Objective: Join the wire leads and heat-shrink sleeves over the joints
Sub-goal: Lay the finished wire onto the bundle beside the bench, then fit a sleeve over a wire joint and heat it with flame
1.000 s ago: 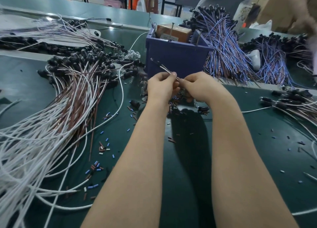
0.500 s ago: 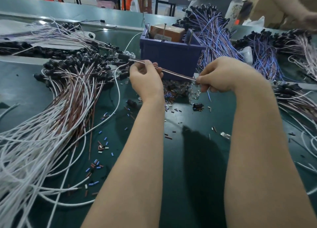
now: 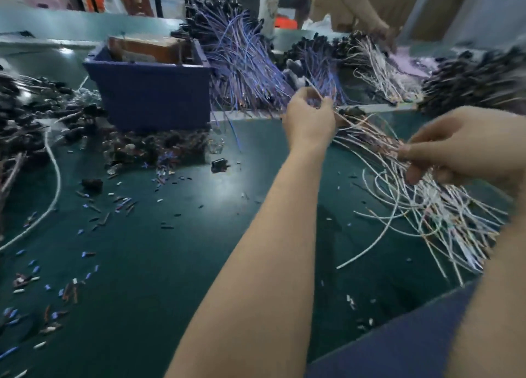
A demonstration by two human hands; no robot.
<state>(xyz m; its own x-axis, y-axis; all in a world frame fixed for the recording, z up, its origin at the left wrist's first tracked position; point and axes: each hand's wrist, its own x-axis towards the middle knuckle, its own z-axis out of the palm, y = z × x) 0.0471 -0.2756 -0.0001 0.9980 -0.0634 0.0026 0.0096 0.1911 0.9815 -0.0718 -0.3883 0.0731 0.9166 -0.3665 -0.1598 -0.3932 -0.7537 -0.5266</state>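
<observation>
Head: wire [image 3: 310, 84] between left fingers [image 3: 327, 104]

A single head-worn view looks forward and steeply down across the green bench [image 3: 148, 264]. It sits close to the work. Both bare forearms rise from the lower edge, with the left hand [image 3: 308, 121] at upper centre and the right hand [image 3: 466, 147] by the right edge. The wide lens bows the far bench edge and tilts the blue bin [image 3: 150, 93] at upper left. The spread of wire leads [image 3: 427, 207] fills the right of the frame. Blur softens the whole picture.
</observation>
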